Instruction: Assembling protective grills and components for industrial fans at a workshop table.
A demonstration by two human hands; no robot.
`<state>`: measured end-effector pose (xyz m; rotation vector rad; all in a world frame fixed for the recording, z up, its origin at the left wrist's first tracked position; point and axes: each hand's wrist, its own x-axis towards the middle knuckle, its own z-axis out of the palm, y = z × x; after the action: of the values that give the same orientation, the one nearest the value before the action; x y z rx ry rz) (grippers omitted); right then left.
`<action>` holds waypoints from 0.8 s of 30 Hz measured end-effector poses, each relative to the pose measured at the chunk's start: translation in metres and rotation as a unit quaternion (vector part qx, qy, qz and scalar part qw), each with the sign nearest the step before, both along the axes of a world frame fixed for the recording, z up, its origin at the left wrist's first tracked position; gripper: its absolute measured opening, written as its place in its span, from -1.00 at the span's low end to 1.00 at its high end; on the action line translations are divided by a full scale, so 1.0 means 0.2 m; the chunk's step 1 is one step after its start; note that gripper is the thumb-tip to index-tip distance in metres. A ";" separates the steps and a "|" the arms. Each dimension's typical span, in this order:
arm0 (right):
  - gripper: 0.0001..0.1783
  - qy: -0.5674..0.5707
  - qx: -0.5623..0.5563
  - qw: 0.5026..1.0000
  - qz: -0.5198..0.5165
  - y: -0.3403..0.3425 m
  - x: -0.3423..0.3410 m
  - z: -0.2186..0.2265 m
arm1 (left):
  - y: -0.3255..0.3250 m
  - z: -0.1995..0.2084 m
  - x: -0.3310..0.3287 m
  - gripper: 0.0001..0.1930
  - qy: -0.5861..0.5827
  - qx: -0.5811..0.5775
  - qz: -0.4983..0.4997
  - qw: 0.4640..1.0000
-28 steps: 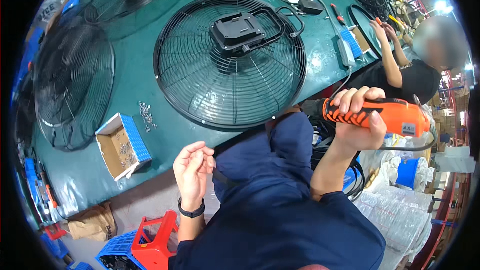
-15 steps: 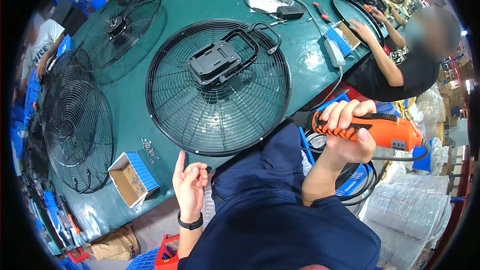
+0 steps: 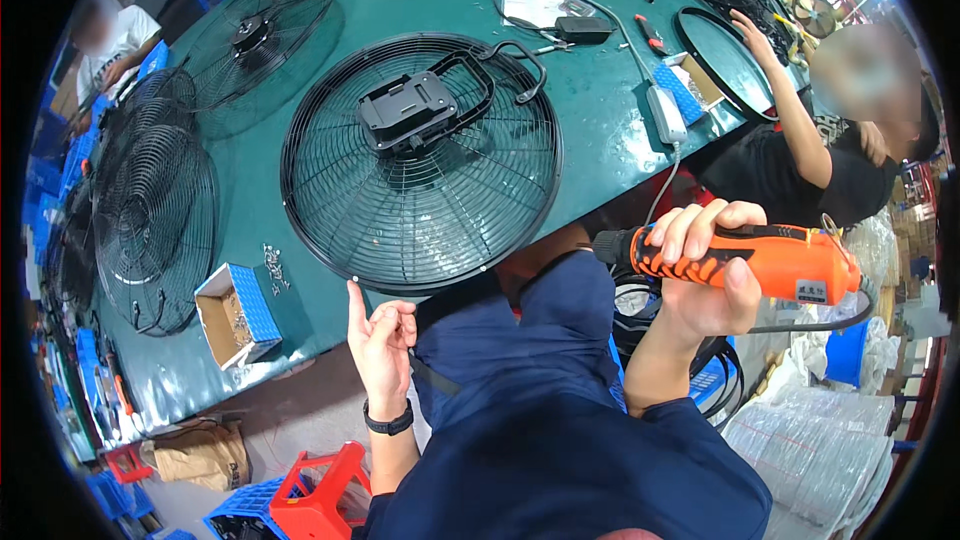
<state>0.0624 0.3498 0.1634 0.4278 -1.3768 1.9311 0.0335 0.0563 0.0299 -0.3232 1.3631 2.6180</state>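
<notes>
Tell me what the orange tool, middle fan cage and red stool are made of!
Orange tool: probably hard plastic, smooth, slightly shiny. Middle fan cage: likely metal wire, coated black, with thin, glinting bars. Red stool: perhaps plastic, one even colour.

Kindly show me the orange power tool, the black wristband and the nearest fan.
Orange power tool (image 3: 777, 262): head view, orange casing.
Black wristband (image 3: 390, 425): head view, strap.
Nearest fan (image 3: 408, 114): head view, black housing.
</notes>
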 end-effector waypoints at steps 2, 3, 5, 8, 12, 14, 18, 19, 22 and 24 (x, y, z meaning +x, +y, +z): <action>-0.56 -0.003 -0.007 1.000 0.012 0.00 0.01 0.01 | 0.06 0.02 0.06 -0.19 -0.004 -0.014 0.005 1.000; -0.56 -0.007 -0.012 1.000 0.021 0.00 0.01 0.01 | 0.09 0.03 0.09 -0.19 -0.007 -0.024 0.009 1.000; -0.55 0.003 -0.010 0.999 0.043 0.01 0.00 -0.01 | 0.14 0.03 0.13 -0.16 0.002 -0.062 0.004 0.998; -0.55 0.014 -0.005 0.996 0.089 0.01 -0.04 -0.05 | 0.20 0.05 0.15 -0.18 0.049 -0.200 -0.007 0.979; -0.57 0.002 0.003 0.991 0.137 -0.04 -0.04 -0.07 | 0.30 0.07 0.08 -0.23 0.164 -0.426 -0.021 0.890; -0.59 -0.014 -0.002 0.988 0.155 -0.08 -0.07 -0.09 | 0.34 0.08 0.03 -0.20 0.218 -0.502 -0.001 0.837; -0.59 -0.050 0.000 0.984 0.171 -0.17 -0.14 -0.15 | 0.36 0.04 -0.03 -0.20 0.233 -0.560 -0.002 0.795; -0.59 -0.055 0.003 0.983 0.174 -0.19 -0.16 -0.17 | 0.36 0.01 -0.03 -0.21 0.243 -0.591 -0.001 0.769; -0.59 -0.074 0.001 0.979 0.188 -0.24 -0.18 -0.20 | 0.37 -0.06 -0.04 -0.23 0.261 -0.611 0.018 0.747; -0.59 -0.081 0.002 0.978 0.192 -0.26 -0.20 -0.23 | 0.37 -0.07 -0.04 -0.26 0.281 -0.604 0.040 0.745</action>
<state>0.0222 0.2975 0.1169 0.5850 -1.4839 2.3192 0.0250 0.1310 0.0167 0.3371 3.1370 1.4520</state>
